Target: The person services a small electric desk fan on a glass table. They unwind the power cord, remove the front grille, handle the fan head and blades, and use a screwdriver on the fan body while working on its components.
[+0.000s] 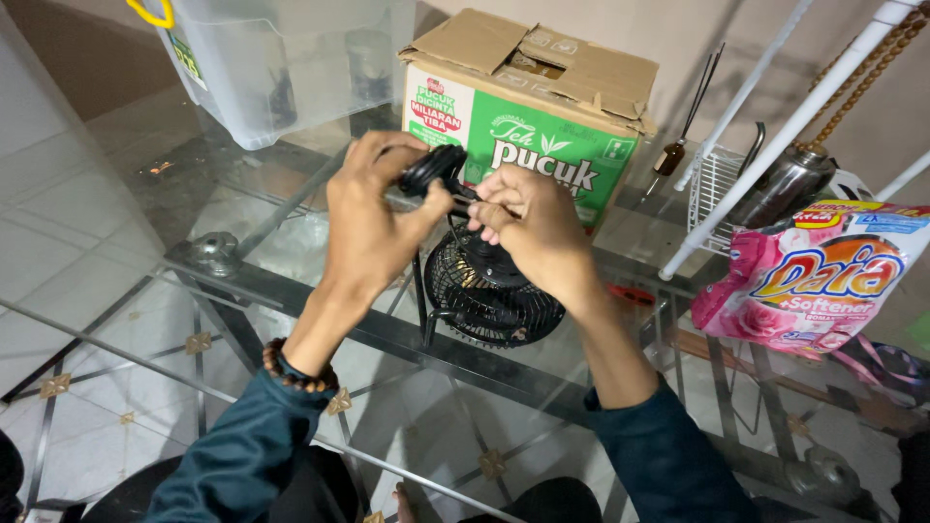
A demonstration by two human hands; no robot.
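Both my hands, left hand (373, 228) and right hand (528, 221), are pinched shut on the black clip mount (433, 172) above the small fan (481, 286). One slip could drop it onto the glass bench (145, 320).

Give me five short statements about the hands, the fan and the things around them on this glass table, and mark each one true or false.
1. The left hand grips a black round part above the small black fan. True.
2. The right hand rests flat on the glass table, away from the fan. False: it is raised over the fan, fingers pinched close to the left hand.
3. A cardboard box with a green printed side stands behind the hands. True.
4. The pink detergent bag lies to the left of the fan. False: it is on the right, by the white rack.
5. A beaded bracelet is on the left wrist. True.
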